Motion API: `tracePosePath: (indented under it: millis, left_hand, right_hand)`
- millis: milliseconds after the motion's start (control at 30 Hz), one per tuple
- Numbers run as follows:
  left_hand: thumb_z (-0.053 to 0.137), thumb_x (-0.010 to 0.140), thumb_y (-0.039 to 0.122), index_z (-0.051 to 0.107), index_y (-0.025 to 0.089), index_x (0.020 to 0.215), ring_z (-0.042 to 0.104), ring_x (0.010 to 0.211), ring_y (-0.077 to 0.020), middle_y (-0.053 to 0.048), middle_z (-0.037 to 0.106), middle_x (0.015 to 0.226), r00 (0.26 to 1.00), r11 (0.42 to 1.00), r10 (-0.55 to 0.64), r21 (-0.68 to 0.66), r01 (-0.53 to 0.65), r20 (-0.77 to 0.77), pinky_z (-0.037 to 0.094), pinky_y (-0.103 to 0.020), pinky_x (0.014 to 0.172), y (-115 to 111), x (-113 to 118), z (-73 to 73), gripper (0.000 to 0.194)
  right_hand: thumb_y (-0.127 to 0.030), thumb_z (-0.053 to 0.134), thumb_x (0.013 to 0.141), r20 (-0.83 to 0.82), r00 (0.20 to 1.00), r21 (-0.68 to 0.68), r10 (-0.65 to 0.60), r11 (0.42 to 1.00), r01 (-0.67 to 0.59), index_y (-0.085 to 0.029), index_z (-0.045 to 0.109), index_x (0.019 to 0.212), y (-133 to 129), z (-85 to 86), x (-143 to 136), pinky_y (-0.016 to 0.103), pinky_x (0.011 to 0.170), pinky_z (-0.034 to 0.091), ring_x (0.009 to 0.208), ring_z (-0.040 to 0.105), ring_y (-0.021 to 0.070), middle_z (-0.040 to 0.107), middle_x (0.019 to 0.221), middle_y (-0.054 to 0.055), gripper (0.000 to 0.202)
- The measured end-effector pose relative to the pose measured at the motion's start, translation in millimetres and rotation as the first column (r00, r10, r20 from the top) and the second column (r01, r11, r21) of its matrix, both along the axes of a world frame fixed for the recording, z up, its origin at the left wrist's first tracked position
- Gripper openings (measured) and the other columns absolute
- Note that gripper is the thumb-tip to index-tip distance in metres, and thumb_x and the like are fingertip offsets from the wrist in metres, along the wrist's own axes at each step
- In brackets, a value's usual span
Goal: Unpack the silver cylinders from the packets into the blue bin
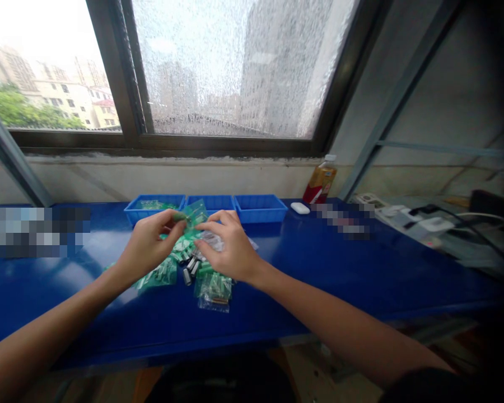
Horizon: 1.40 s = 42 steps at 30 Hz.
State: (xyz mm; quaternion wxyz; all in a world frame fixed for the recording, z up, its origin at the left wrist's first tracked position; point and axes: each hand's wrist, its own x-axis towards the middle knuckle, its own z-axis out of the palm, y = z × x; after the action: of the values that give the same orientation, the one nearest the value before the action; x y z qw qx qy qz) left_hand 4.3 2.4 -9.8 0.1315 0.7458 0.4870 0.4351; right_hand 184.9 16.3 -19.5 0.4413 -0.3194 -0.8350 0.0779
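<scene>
On a glossy blue tabletop [319, 274], a row of three blue rectangular plastic trays [261, 215] stands behind a loose heap of translucent green plastic packets [162, 273], an arrangement that presumably keeps both within easy reach. Above the heap, the left hand [155, 238] pinches a single green see-through packet [197, 211] by its edge between thumb and forefinger, probably leaving its face exposed, while the right hand [232, 243] curves beside it, thumb and fingers apart, contact uncertain; small black-and-silver cylindrical pieces [187, 276] lie among the packets below.
</scene>
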Motion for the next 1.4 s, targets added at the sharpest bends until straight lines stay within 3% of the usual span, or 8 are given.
tracePosePath:
  millis: [233, 433, 700, 833, 967, 1133, 1267, 1400]
  left_hand:
    - [0.046, 0.085, 0.023, 0.061, 0.019, 0.103, 0.057, 0.091, -0.0188, -0.009, 0.062, 0.101, 0.9, 0.918, -0.119, 0.298, 0.261, -0.42, 0.045, -0.033, 0.08, 2, 2, -11.8, 0.023]
    - [0.039, 0.088, 0.044, 0.062, 0.016, 0.094, 0.059, 0.087, -0.0197, -0.008, 0.064, 0.093, 0.963, 0.947, -0.267, -0.193, 0.258, -0.021, 0.047, -0.035, 0.079, 4, 3, -7.9, 0.037]
    - [0.045, 0.082, 0.045, 0.064, 0.014, 0.076, 0.062, 0.08, -0.0216, -0.009, 0.067, 0.082, 0.821, 0.754, -0.088, -0.502, 0.425, 0.564, 0.047, -0.039, 0.082, 6, 2, -5.7, 0.037]
    - [0.054, 0.075, 0.029, 0.062, 0.014, 0.079, 0.06, 0.073, -0.0167, -0.004, 0.063, 0.079, 0.871, 0.855, -0.09, -0.412, 0.317, 0.484, 0.05, -0.033, 0.073, 9, 1, -4.6, 0.017]
    - [0.049, 0.082, 0.033, 0.061, 0.014, 0.085, 0.058, 0.066, -0.0149, -0.003, 0.06, 0.074, 0.999, 0.996, -0.009, -0.083, 0.013, 0.049, 0.048, -0.029, 0.064, 10, -4, -4.8, 0.023]
    - [0.042, 0.087, 0.021, 0.061, 0.018, 0.102, 0.057, 0.09, -0.0167, -0.008, 0.059, 0.099, 0.954, 0.929, 0.039, 0.363, 0.075, -0.296, 0.047, -0.031, 0.079, 3, -2, -3.2, 0.024]
    - [0.05, 0.084, 0.031, 0.057, 0.021, 0.112, 0.051, 0.105, -0.0213, -0.009, 0.054, 0.112, 0.925, 0.964, -0.11, 0.187, 0.188, -0.364, 0.044, -0.037, 0.09, 0, 1, -2.8, 0.031]
    - [0.036, 0.087, 0.048, 0.06, 0.018, 0.104, 0.057, 0.096, -0.0224, -0.009, 0.06, 0.102, 0.986, 0.961, -0.161, -0.235, 0.148, -0.033, 0.047, -0.038, 0.082, 1, 0, -2.7, 0.042]
  right_hand:
    - [-0.048, 0.039, 0.086, -0.223, 0.974, -0.613, 0.034, 0.772, -0.168, -0.013, 0.06, 0.065, 14, -5.5, 0, 0.026, 0.053, 0.037, 0.056, 0.049, 0.0119, 0.056, 0.06, 0.003, 0.046]
    - [-0.02, 0.05, 0.08, -0.046, 0.997, -0.171, 0.069, 0.982, -0.076, -0.014, 0.064, 0.088, 13, -9.5, 1, 0.026, 0.062, 0.04, 0.066, 0.05, 0.0126, 0.057, 0.072, 0.002, 0.018]
    - [-0.003, 0.041, 0.075, 0.117, 0.99, 0.049, 0.076, 0.995, -0.083, -0.016, 0.059, 0.115, 17, -14.0, 6, 0.033, 0.079, 0.045, 0.086, 0.049, 0.0164, 0.053, 0.089, 0.007, 0.045]
    - [0.002, 0.04, 0.07, 0.167, 0.985, 0.037, 0.048, 0.998, -0.055, -0.018, 0.052, 0.124, 13, -9.7, 7, 0.037, 0.09, 0.041, 0.099, 0.043, 0.0188, 0.047, 0.103, 0.01, 0.059]
    - [-0.016, 0.056, 0.073, 0.055, 0.998, -0.16, -0.009, 0.987, 0.018, -0.015, 0.062, 0.111, 9, -2.4, 4, 0.04, 0.093, 0.037, 0.101, 0.044, 0.0215, 0.049, 0.102, 0.011, 0.038]
    - [-0.048, 0.029, 0.089, -0.249, 0.965, -0.601, 0.085, 0.768, -0.223, -0.012, 0.063, 0.074, 14, 0.2, 0, 0.032, 0.063, 0.043, 0.065, 0.052, 0.0146, 0.057, 0.068, 0.006, 0.051]
    - [-0.038, 0.041, 0.087, -0.184, 0.983, -0.441, -0.002, 0.894, -0.08, -0.013, 0.06, 0.07, 19, -4.7, 3, 0.027, 0.056, 0.039, 0.056, 0.047, 0.0121, 0.052, 0.059, 0.001, 0.036]
    - [-0.017, 0.044, 0.083, 0.044, 0.998, -0.011, 0.05, 0.999, -0.049, -0.015, 0.062, 0.102, 20, -9.5, 7, 0.03, 0.07, 0.044, 0.072, 0.051, 0.0138, 0.055, 0.081, 0.004, 0.026]
